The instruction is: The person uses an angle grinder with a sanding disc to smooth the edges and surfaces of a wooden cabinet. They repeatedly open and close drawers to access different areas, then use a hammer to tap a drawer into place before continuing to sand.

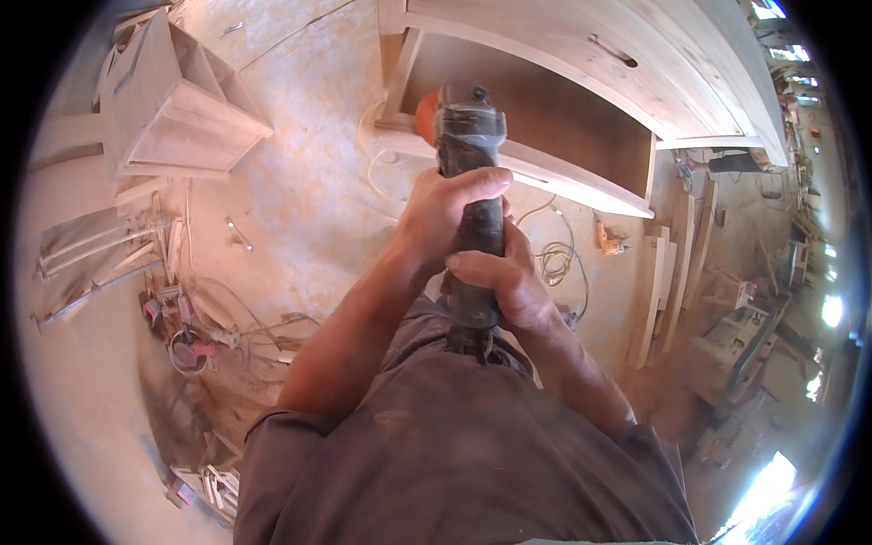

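Note:
An angle grinder with a dark, dusty body points away from me, its orange disc showing at the left of the head. My left hand is wrapped round the body just behind the head. Closer to my shirt, my right hand grips the rear of the body. Beyond the tool, an open wooden drawer sticks out from a pale wooden cabinet. The grinder's head overlaps the drawer's left part in the view; whether the disc touches wood cannot be seen.
Coiled cable and an orange power drill lie on the dusty floor to the right, near long wooden boards. At the far left stands a small wooden cabinet. Tools, cords and wood scraps litter the floor at lower left.

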